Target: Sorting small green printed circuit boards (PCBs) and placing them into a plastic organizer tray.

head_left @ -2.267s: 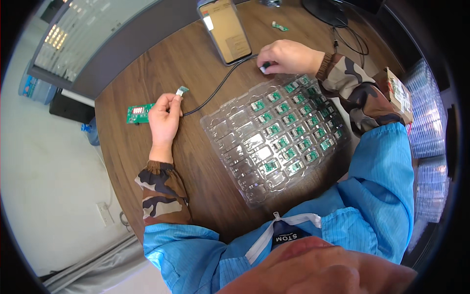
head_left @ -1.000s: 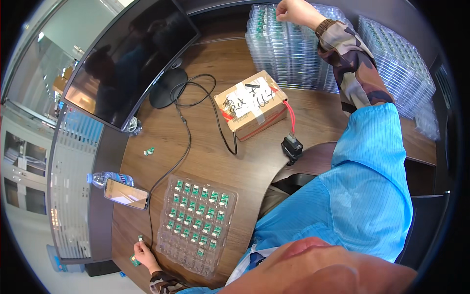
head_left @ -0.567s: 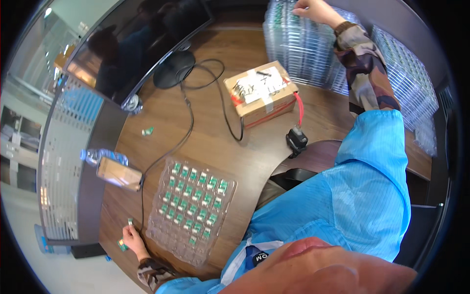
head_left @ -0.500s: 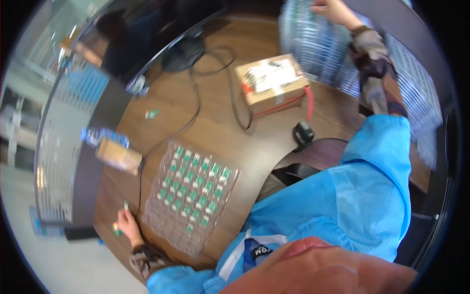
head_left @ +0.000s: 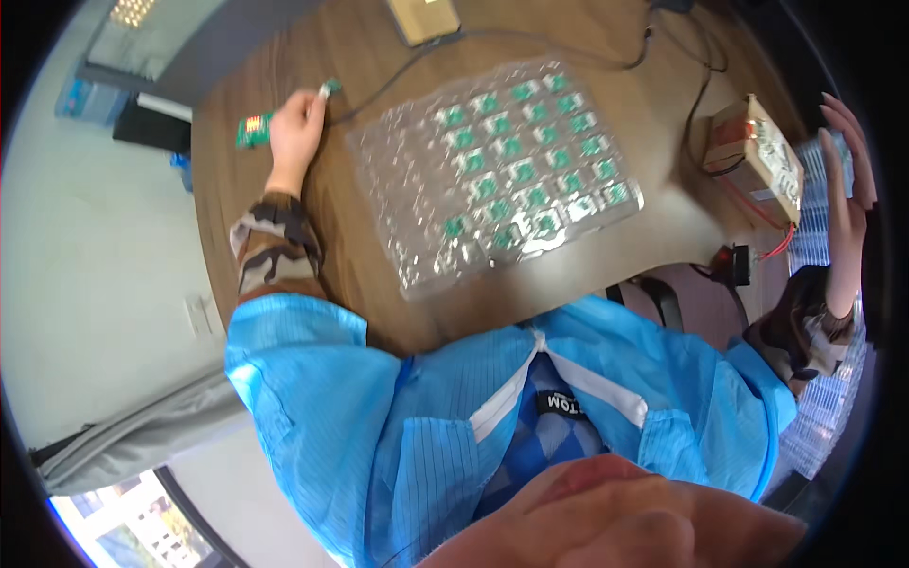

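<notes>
Evidently, pinched a small green-and-white circuit board [head_left: 329, 90] in the left hand [head_left: 296, 135], with thumb and fingertips clamped on its near end — presumably to leave the far end exposed. Had that hand right beside a green display board [head_left: 253, 132] with a glowing readout, near a black cable [head_left: 379, 93]. Had a clear blister tray [head_left: 388, 161] flat on the wood-grain desk [head_left: 331, 241] just to the right, with green modules [head_left: 508, 147] in separate pockets, likely for order. Stretched the right hand [head_left: 846, 201] far out, with fingers extended and apart, by the tray stacks [head_left: 822, 417] — could not tell touch from mere overlap. Had a cardboard box [head_left: 743, 156] just inward, near a red-wired black plug [head_left: 741, 265], and a phone [head_left: 423, 19] beyond the tray, perhaps for easy viewing.
</notes>
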